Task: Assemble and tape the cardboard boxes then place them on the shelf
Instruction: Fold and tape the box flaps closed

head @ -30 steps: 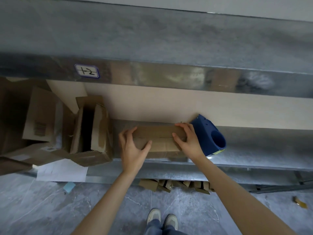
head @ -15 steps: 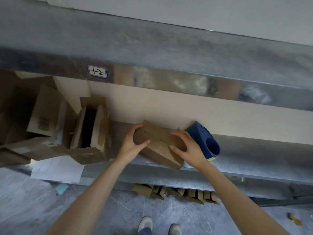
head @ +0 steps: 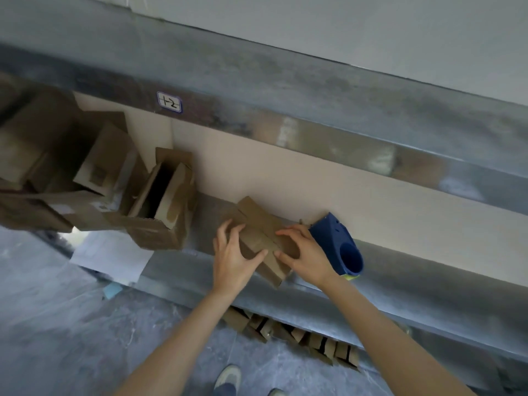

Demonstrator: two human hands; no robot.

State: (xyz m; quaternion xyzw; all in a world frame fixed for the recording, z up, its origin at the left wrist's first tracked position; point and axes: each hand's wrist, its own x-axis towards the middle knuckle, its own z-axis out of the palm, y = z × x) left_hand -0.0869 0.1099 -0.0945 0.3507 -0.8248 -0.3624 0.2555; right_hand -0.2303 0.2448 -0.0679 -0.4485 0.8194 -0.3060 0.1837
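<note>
A small brown cardboard box [head: 264, 238] lies tilted on the metal shelf [head: 414, 270], one corner over the shelf's front edge. My left hand [head: 233, 255] grips its left end, thumb on the near side and fingers over the top. My right hand [head: 304, 252] holds its right end with fingers across the top flaps. A blue tape dispenser [head: 340, 247] stands on the shelf just right of my right hand.
An open cardboard box [head: 163, 207] and several flattened boxes [head: 57, 178] crowd the shelf's left part, with white paper [head: 111, 255] hanging off the edge. Small cardboard boxes [head: 291, 332] line the floor under the shelf. An upper shelf beam bears a label [head: 169, 102].
The box has turned from square to the shelf edge to a diagonal tilt, both hands staying on its ends. My view has swung so the shelf now slants.
</note>
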